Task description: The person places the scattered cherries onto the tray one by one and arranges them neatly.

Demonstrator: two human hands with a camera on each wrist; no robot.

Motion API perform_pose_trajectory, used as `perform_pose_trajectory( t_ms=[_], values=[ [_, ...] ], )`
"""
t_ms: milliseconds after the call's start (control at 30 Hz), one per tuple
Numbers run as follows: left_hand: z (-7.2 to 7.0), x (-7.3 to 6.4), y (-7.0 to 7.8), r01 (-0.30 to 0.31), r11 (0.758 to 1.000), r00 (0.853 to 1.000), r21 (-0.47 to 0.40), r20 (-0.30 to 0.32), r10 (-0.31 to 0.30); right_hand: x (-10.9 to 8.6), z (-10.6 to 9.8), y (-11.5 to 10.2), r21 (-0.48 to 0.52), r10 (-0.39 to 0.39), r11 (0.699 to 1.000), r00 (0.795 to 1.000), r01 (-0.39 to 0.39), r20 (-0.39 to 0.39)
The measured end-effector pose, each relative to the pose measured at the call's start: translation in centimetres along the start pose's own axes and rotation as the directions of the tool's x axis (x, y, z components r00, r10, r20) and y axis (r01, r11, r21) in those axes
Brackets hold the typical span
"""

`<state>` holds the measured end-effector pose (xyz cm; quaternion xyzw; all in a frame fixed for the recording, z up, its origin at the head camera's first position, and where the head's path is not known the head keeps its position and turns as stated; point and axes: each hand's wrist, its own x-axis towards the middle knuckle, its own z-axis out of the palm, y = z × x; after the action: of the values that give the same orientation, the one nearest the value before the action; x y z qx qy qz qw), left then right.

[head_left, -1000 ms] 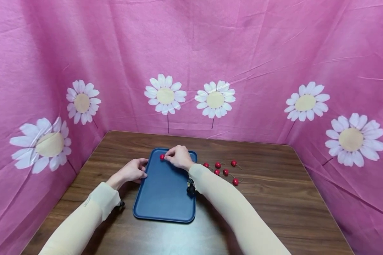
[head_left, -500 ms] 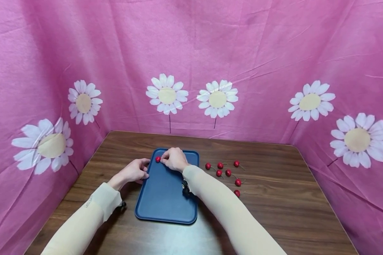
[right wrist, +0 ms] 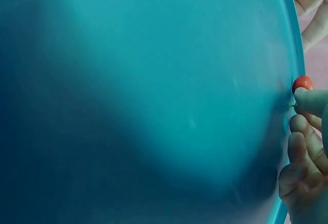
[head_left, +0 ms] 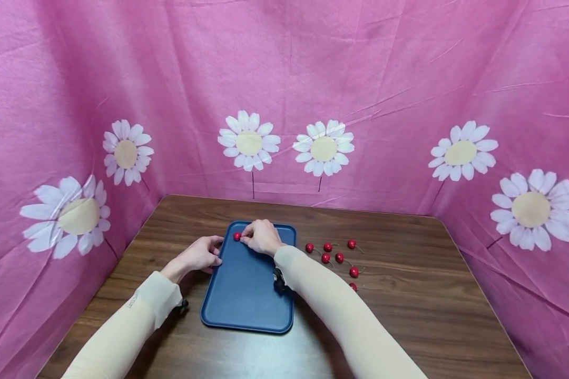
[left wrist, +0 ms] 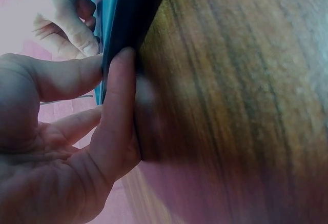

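A dark blue rectangular tray (head_left: 246, 295) lies on the wooden table. My left hand (head_left: 200, 255) grips its left rim; in the left wrist view the left thumb and fingers (left wrist: 120, 88) pinch that rim from both sides. Over the tray's far left part, my right hand (head_left: 262, 238) pinches a red cherry (head_left: 237, 236) by its thin stem. The right wrist view shows the cherry (right wrist: 303, 83) just past the fingertips and a bit of green stem beside the thumb. Whether the cherry touches the tray cannot be told.
Several loose cherries with stems, one of them a cherry (head_left: 339, 257) near the middle of the group, lie right of the tray. The right sleeve (head_left: 332, 302) partly covers the nearest one. A pink daisy-print curtain (head_left: 384, 68) stands behind the table (head_left: 408, 316).
My right hand has carried the cherry a little left over the tray, then slightly back right. The left hand keeps its hold on the rim. Another loose cherry has appeared beside the right sleeve.
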<state>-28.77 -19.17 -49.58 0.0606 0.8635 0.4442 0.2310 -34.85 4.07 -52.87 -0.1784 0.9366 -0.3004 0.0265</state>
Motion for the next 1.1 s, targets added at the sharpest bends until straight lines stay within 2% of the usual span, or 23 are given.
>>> perform_pose_trajectory(
  t_ms=[200, 367, 633, 833, 1100],
  values=[
    [0.1, 0.1, -0.1, 0.002, 1.000, 1.000, -0.005, 0.000, -0.002, -0.5, -0.6, 0.5, 0.055, -0.031, 0.998, 0.999, 0.032, -0.008],
    [0.1, 0.2, 0.0, -0.002, 1.000, 1.000, -0.005, -0.002, 0.002, -1.1, -2.0, 0.7, 0.112, -0.049, 0.993, 0.999, 0.049, -0.007],
    [0.2, 0.1, -0.1, -0.005, 1.000, 1.000, 0.008, -0.010, 0.005, -2.8, -5.7, 1.3, 0.187, -0.127, 0.973, 0.991, 0.132, -0.042],
    [0.4, 0.0, -0.1, -0.006, 1.000, 1.000, 0.005, -0.001, 0.006, -4.7, -8.6, 2.9, 0.208, -0.142, 0.965, 0.985, 0.160, -0.095],
    [0.3, -0.1, 0.2, -0.009, 1.000, 1.000, 0.003, -0.007, 0.009, -8.1, -12.1, 5.7, 0.171, -0.149, 0.972, 0.986, 0.160, -0.072]
  ],
)
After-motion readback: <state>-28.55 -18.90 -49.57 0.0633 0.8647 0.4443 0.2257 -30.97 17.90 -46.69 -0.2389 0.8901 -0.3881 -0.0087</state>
